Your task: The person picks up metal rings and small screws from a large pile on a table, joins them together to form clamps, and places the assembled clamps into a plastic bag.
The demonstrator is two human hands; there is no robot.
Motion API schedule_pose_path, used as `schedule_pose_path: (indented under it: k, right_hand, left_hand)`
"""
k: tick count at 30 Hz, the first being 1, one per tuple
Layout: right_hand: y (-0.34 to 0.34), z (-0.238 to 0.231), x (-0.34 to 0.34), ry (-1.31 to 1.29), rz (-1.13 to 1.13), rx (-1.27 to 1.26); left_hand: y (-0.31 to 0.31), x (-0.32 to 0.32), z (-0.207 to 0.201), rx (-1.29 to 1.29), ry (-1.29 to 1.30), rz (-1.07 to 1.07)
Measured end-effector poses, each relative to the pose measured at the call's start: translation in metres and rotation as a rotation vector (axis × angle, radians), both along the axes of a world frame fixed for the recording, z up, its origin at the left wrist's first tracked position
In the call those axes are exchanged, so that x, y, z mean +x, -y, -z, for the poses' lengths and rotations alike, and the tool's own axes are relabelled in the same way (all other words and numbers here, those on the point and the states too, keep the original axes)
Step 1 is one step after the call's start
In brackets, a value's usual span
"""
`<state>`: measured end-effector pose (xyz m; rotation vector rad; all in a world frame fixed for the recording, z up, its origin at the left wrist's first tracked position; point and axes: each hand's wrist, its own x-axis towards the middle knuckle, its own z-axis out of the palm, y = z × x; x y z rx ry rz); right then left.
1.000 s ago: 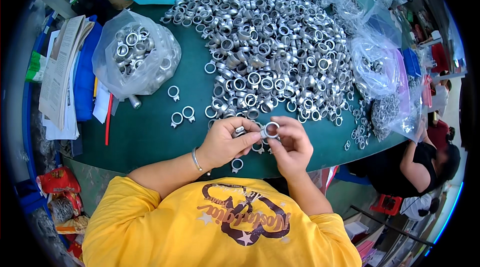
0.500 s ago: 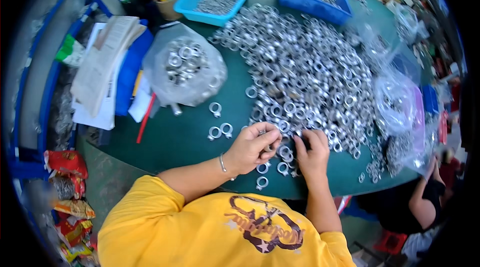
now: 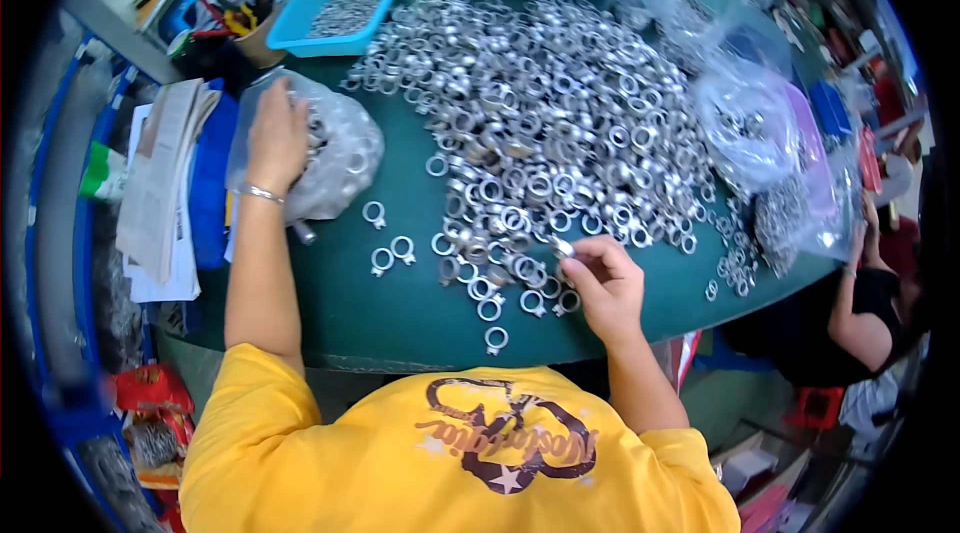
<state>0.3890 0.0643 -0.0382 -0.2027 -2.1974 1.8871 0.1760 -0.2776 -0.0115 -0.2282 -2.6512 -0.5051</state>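
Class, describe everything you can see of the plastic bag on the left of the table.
The plastic bag is translucent, whitish and crumpled, bulging with silver, metallic-looking rings. It sits on the green tabletop, left of the large ring heap, its mouth open. A short silver cylinder shows at its near edge. The left hand is over the mouth, hiding part; exactly what it touches cannot be told.

Right fingers (image 3: 603,248) pinch a metal ring (image 3: 562,247), left fingers (image 3: 283,98) over a bag (image 3: 347,178).

Green-topped table (image 3: 340,308) spans the centre; blue-framed rack (image 3: 82,263) stands along the left edge; grey-green floor (image 3: 204,367) shows at lower left; red stool (image 3: 820,408) sits at lower right; tabletop brightly lit
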Motion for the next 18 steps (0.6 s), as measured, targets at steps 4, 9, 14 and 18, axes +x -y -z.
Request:
schedule_pose_path:
  k: [4,9,14,18]
  right_hand:
    - [-0.006,-0.006,0.008,-0.183,-0.013,0.177]
    - [-0.005,-0.019,0.011,-0.302,0.003,0.283]
    - [-0.004,-0.021,0.015,-0.366,0.009,0.303]
    - [-0.003,-0.015,0.014,0.07,-0.045,-0.298]
  left_hand:
    - [-0.004,-0.014,-0.006,0.042,0.091,0.009]
    - [-0.014,0.008,-0.014,0.067,-0.018,0.002]
    - [-0.025,0.027,-0.023,0.193,-0.081,0.019]
    - [-0.058,0.058,-0.029,0.283,-0.391,0.101]
